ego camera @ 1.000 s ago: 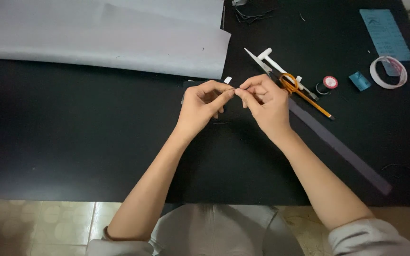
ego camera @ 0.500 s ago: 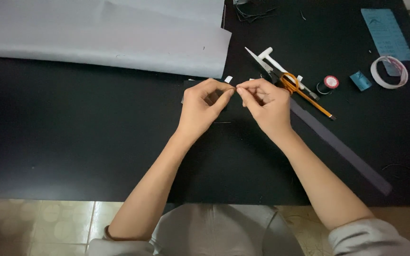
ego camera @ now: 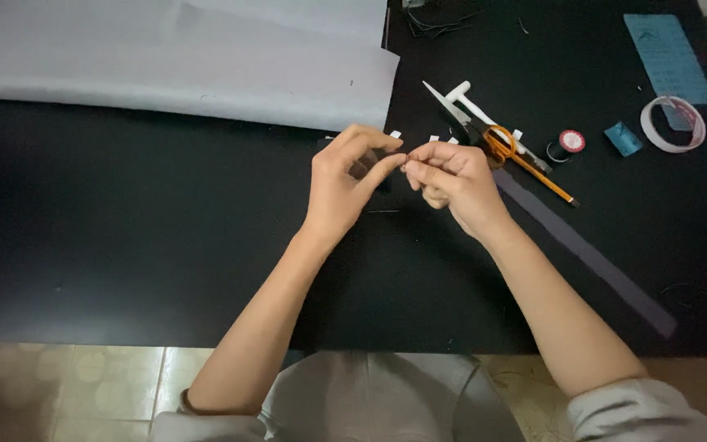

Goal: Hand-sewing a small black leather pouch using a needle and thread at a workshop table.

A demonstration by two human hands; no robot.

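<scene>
Over the black table, my left hand and my right hand meet fingertip to fingertip. Each pinches thumb against forefinger on something tiny and thin; it is too small to make out. A short dark thread lies on the table just below the fingertips. Small white bits lie just beyond my hands. Orange-handled scissors and a pencil lie right of my right hand.
A large pale grey cloth covers the far left of the table. A long grey strip runs diagonally at the right. Further right are a black thread spool, a small blue piece, a tape ring and a blue sheet.
My two hands' fingertips have drawn slightly closer and now touch. Otherwise both hands stay in the same place.
</scene>
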